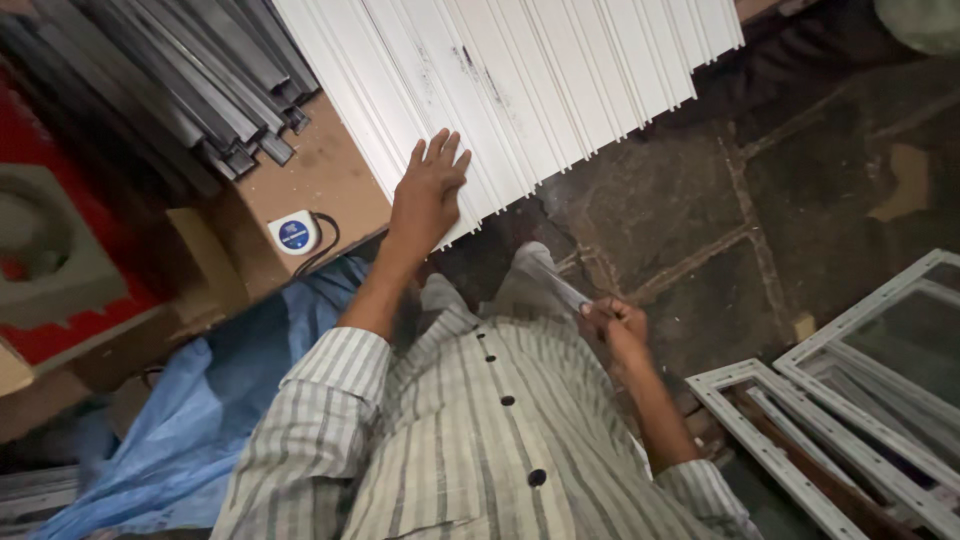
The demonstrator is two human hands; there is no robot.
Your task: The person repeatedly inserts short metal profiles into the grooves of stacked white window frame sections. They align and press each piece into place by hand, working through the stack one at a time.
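Left hand (428, 190) rests flat, fingers spread, on white profiles (520, 90) overhanging the bench at 12 o'clock; right hand (615, 322) is closed around a thin metal strip (560, 290). Leaning could tip the stack.

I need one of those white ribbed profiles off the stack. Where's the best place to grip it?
Probably at the near end overhanging the table edge, right of the left hand. The white profiles are long and narrow, lying side by side; their cut ends are free, so come from the floor side.
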